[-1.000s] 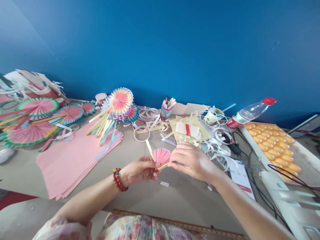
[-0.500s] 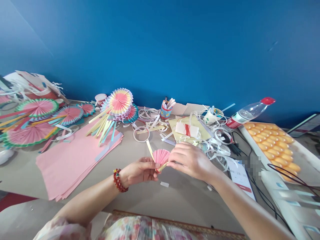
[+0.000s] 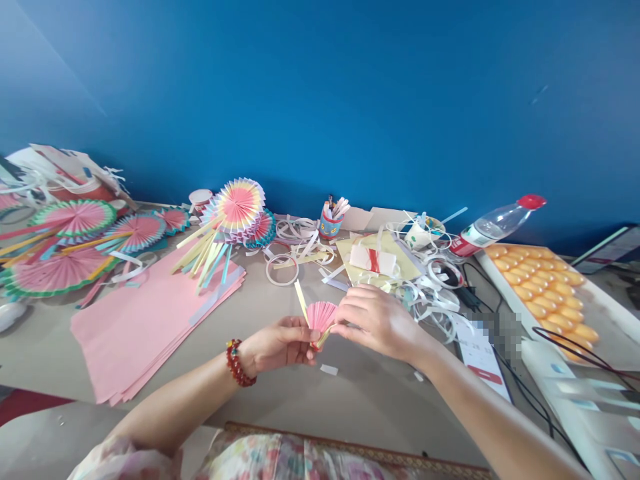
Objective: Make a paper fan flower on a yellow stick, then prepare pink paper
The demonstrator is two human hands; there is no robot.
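Observation:
A small pleated pink paper fan (image 3: 320,315) with pale yellow strips along its sides is held up over the table between my two hands. My left hand (image 3: 287,341) is closed on the fan's lower end, thumb on top. Fingers and thumb of my right hand (image 3: 375,320) pinch the fan's right edge, by its yellow strip; the fingertips partly cover that edge. The other yellow strip (image 3: 301,301) sticks up at the fan's left. Below the fan a small white scrap (image 3: 329,369) lies on the table.
Pink paper sheets (image 3: 155,327) are stacked left, with finished paper fans (image 3: 240,203) on and beyond them. Behind my hands lie curled white strips (image 3: 300,230), a tape ring (image 3: 282,269) and a pen cup (image 3: 331,220). A bottle (image 3: 495,227), phone (image 3: 480,357) and orange-filled tray (image 3: 545,293) stand right.
The fan's right edge, with my right fingertips on it, has drawn slightly inward toward the middle, so the fan looks a little narrower. My left hand keeps its hold.

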